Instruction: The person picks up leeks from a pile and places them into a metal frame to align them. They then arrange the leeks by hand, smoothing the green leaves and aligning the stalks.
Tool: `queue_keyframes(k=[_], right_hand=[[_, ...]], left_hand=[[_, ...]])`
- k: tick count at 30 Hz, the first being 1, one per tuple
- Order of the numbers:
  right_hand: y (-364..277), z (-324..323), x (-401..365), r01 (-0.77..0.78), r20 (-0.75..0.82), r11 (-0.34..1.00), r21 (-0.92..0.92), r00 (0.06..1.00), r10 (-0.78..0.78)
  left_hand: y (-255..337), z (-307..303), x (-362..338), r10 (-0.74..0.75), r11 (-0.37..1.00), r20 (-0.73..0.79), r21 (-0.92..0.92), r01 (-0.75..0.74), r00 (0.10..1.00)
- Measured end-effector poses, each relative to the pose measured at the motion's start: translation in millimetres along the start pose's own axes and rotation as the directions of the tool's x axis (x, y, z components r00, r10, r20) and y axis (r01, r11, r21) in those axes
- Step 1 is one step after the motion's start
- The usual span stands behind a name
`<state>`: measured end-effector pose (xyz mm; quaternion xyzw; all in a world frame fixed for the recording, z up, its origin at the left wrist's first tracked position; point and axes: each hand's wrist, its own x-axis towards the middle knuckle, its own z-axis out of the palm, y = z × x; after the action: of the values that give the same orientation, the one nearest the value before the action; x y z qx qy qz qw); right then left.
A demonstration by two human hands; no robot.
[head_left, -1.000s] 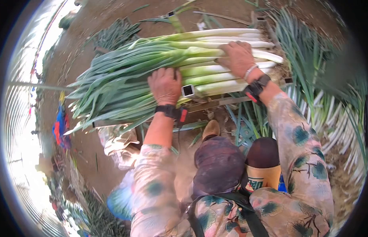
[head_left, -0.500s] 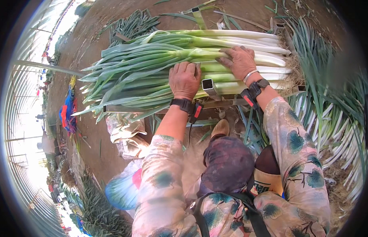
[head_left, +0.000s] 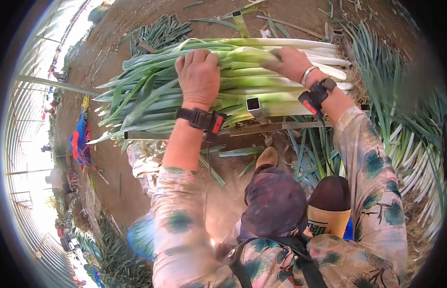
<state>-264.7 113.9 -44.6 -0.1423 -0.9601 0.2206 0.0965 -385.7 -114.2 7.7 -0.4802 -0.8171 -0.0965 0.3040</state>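
Note:
A wide layer of long green onions (head_left: 262, 86) lies across a low metal frame (head_left: 293, 126), leaves to the left and white stems and roots to the right. My left hand (head_left: 198, 77) presses on the green leaves near the middle, its fingers curled over them. My right hand (head_left: 290, 65) is on the pale stems further right, slightly blurred, with its fingertips on a raised stalk. Whether either hand grips a stalk is hard to tell. A square metal post (head_left: 253, 104) stands at the near edge of the onions.
More onions (head_left: 415, 158) are heaped at the right. Cut leaves (head_left: 161, 33) lie on the ground beyond the frame. Red and blue strands (head_left: 81, 139) hang from a pole at the left. My knees and a shoe (head_left: 267, 157) are below the frame.
Both hands have moved away from my body across the onions. My left hand has also shifted left. Some leaves under it have been pushed or lifted, and a pale stalk is raised between the hands.

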Motion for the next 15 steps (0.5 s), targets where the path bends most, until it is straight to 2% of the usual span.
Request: queue_keyframes(k=[1, 2, 5, 8, 11, 14, 15], right_hand=[[-14.7, -3.0, -2.5, 0.056, -0.056, 0.993, -0.108, 0.996, -0.062], [-30.3, -1.3, -3.6, 0.166, -0.173, 0.982, -0.085, 0.969, -0.179], [-63.2, 25.4, 7.7, 0.390, -0.402, 0.920, -0.048, 0.835, -0.375], [-67.0, 35.3, 10.9, 0.390, -0.493, 0.920, 0.046, 0.810, -0.318], [-64.0, 46.6, -2.6, 0.424, -0.519, 0.900, 0.097, 0.794, -0.318], [-58.7, 50.2, -12.6, 0.473, -0.560, 0.852, 0.226, 0.778, -0.284], [-56.8, 49.9, -17.4, 0.435, -0.504, 0.836, 0.334, 0.832, -0.231]], left_hand=[[-1.6, -3.7, 5.2, 0.043, 0.998, 0.013, -0.037, -0.042, 0.999], [0.6, -9.5, 10.3, 0.090, 0.996, 0.052, 0.015, -0.091, 0.995], [12.2, -24.8, 24.6, 0.120, 0.986, 0.181, 0.091, -0.138, 0.976], [12.5, -33.2, 32.1, 0.132, 0.984, 0.272, 0.084, -0.160, 0.953], [6.1, -32.1, 37.3, 0.061, 0.936, 0.285, -0.349, 0.044, 0.957], [-0.5, -21.1, 47.4, -0.075, 0.864, 0.570, -0.373, 0.338, 0.819], [-5.9, -13.4, 45.2, -0.032, 0.851, 0.636, -0.387, 0.355, 0.771]])
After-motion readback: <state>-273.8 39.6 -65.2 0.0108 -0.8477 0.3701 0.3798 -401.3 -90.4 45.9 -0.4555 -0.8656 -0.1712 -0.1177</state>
